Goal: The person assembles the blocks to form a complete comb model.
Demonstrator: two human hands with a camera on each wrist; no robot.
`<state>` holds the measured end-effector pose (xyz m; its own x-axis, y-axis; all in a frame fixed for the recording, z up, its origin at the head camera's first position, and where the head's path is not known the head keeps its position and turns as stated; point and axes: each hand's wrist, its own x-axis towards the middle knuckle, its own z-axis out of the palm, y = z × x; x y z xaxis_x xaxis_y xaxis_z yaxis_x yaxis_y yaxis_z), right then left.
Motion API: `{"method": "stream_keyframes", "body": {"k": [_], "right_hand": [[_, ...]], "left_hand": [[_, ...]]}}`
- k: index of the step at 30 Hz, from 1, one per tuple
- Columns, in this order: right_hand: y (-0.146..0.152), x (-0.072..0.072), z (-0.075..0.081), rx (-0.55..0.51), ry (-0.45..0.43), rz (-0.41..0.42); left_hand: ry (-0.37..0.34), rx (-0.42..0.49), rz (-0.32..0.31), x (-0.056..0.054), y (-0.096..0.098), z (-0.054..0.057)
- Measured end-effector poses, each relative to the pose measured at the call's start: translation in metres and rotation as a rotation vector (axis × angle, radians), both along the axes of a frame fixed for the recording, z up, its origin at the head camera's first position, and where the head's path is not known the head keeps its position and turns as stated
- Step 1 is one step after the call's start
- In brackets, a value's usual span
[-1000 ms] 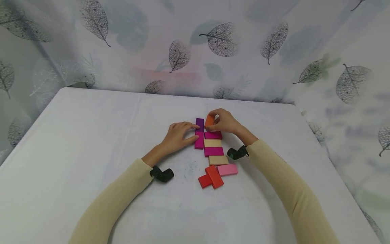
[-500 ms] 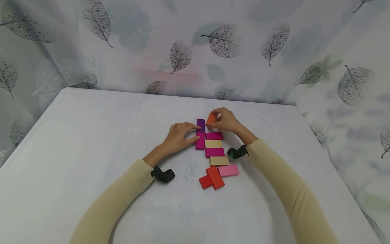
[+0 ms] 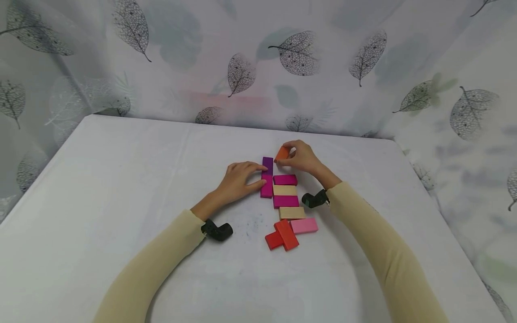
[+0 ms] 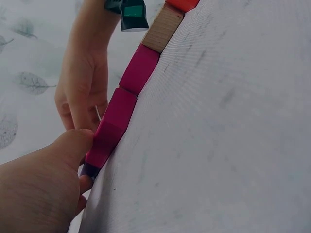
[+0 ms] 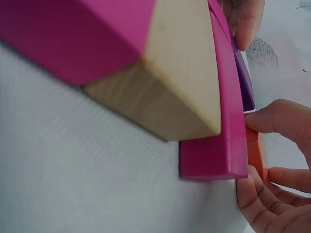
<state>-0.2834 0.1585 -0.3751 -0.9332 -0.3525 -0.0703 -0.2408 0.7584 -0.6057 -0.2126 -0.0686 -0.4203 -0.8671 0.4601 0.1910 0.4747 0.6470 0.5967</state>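
Note:
My right hand pinches an orange block between thumb and fingers, at the far end of a group of coloured blocks. The orange block is tilted and a small gap parts it from the purple block. My left hand has its thumb on a magenta block and a fingertip at the purple block; these two lie end to end. In the left wrist view the left thumb touches the magenta block's side. In the right wrist view the orange block is partly hidden behind a magenta block.
Beside the lengthwise pair, crosswise magenta and natural wood blocks lie in a row toward me. A pink block and two red blocks, one leaning on the other, lie at its near end. The white table meets a leaf-patterned cloth at the back.
My right hand has moved the orange block slightly away toward the far edge, and it is tilted more. My left hand stays at the purple and magenta blocks.

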Motion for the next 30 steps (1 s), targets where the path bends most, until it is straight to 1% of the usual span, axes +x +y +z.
{"method": "stream_keyframes", "body": {"k": [3,11,18,26,30], "right_hand": [[-0.001,-0.001,0.000,-0.008,0.005,-0.009],[-0.002,-0.006,-0.005,-0.037,0.038,-0.017],[-0.004,-0.007,-0.004,-0.057,0.018,-0.049],[-0.006,-0.011,-0.004,-0.061,0.000,-0.045],[-0.008,-0.013,-0.003,-0.052,0.002,-0.028]], "left_hand": [[0.004,0.003,-0.003,0.000,0.000,0.001],[0.018,0.012,-0.007,0.000,-0.001,0.000],[0.021,0.005,-0.010,0.000,-0.002,0.000],[0.012,-0.003,-0.009,0.001,-0.002,0.002],[0.010,-0.004,-0.011,0.001,-0.002,0.003]]}}
